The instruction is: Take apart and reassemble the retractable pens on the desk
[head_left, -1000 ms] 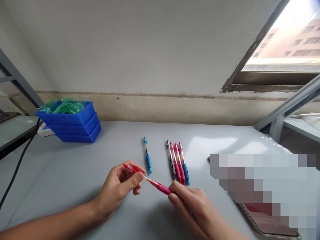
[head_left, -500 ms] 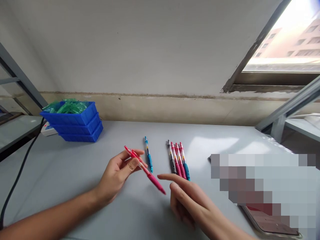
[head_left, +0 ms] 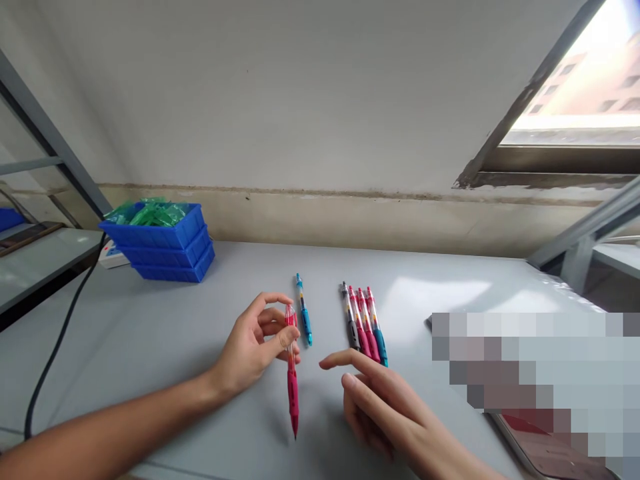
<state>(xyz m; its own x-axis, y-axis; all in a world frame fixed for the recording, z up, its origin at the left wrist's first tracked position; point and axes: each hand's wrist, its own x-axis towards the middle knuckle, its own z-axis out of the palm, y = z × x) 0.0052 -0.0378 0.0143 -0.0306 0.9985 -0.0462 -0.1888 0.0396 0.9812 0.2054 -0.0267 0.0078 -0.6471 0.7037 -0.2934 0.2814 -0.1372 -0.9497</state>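
My left hand (head_left: 263, 337) grips a pink pen (head_left: 293, 393) by its upper, clear part, and the pen's tip points down toward me. Just right of it my right hand (head_left: 377, 400) hovers with the index finger stretched out and nothing held. A blue pen (head_left: 305, 310) lies on the table behind my left hand. Farther right, several pens lie side by side: a black one (head_left: 351, 317), pink ones (head_left: 365, 323) and one with a teal grip (head_left: 379, 327). Their lower ends come close to my right hand.
Stacked blue trays (head_left: 173, 243) with green plastic bags on top stand at the back left of the grey table (head_left: 240, 267). A white power strip (head_left: 113, 255) and a black cable (head_left: 60, 347) are beside them. A phone (head_left: 545, 447) lies at the right, partly blurred out.
The pink pen has swung from slanting down to the right to nearly straight down in my left hand. My right hand stays nearly in place. The whole view has shifted slightly.
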